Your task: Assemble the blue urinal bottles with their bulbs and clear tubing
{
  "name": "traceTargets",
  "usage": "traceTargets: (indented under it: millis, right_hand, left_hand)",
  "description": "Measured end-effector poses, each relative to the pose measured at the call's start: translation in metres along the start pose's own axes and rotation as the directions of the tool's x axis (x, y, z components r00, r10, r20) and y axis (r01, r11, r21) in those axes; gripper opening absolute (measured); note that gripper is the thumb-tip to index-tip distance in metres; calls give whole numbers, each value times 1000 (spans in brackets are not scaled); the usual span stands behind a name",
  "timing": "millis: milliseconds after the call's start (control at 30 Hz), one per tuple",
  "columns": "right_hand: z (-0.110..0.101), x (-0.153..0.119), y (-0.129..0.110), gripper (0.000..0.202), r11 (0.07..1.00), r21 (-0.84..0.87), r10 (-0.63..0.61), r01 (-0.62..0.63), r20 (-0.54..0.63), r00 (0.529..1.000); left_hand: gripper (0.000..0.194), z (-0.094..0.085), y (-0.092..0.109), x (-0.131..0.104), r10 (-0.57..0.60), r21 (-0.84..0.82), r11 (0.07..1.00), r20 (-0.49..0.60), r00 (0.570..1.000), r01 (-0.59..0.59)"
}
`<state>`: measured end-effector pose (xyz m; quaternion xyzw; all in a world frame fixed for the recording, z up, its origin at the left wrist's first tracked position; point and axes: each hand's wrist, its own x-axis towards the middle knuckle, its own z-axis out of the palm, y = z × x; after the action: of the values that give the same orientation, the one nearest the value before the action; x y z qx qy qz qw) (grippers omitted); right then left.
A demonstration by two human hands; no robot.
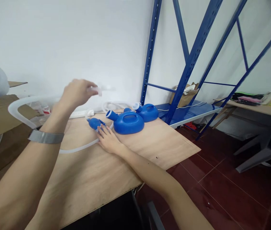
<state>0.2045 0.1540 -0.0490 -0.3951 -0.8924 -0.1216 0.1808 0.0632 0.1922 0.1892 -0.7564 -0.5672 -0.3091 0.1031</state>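
Left forearm [37,159] fills lower left; left hand [76,92], fingers closed, holds one blurred white piece [101,90]. Right hand [108,139], fingers loosely spread, touches one small blue part [94,123], centre; two blue jugs [128,124] adjoin another, half-hidden.

Honestly, the easiest lane is the bare wooden tabletop [169,147] between the right forearm [147,166] and the right corner. Toward the back, the near blue jug [128,127] and far blue jug [150,113] block low reaches, though there's open air above them. Left side's kinda rough: the cardboard box [3,124] (bulky thing) stands tall there, and the white hose [79,149] snakes across the wood. Blue rack posts [185,70] hem in the back right.
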Motion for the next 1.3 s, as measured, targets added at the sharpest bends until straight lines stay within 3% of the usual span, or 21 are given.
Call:
traceTargets:
  millis: [100,233,400,533,667,733,800,967,1167,1300]
  right_hand:
    - [-1,0,0,52,1000,-4,-2,2,17,1000]
    - [-6,-4,3,55,1000,5,-22,22,6,1000]
    - [-27,-7,19,62,995,79,67,-63,-61,996]
    - [-60,-10,54,40,968,137,227,-208,-142,963]
    - [-85,-26,110,43,849,145,527,-507,-283,801]
    - [-85,-38,135,66,795,148,606,-588,-201,770]
    - [-77,-48,151,75,791,244,592,-561,-76,802]
    - [-58,-57,155,66,741,380,630,-553,-110,769]
    - [-58,-57,153,52,748,446,612,-492,-176,771]
    - [-59,-59,152,45,738,464,621,-491,-181,763]
  left_hand:
    - [30,32,-25,-1,-55,182,983,218,974,15]
    - [37,57,-46,-4,-33,243,969,289,957,-40]
    - [42,69,-46,-8,-57,326,941,411,910,-88]
    - [43,80,-35,-17,-24,299,948,413,910,-111]
    - [46,85,-20,-26,77,307,922,452,889,-236]
    - [48,86,-13,-28,108,340,894,465,879,-290]
    - [50,87,-8,-29,125,357,879,469,874,-317]
    - [51,97,-8,-30,192,353,852,476,858,-386]
    - [53,104,-9,-38,258,331,842,447,857,-426]
    - [50,108,-5,-47,272,322,856,384,882,-404]
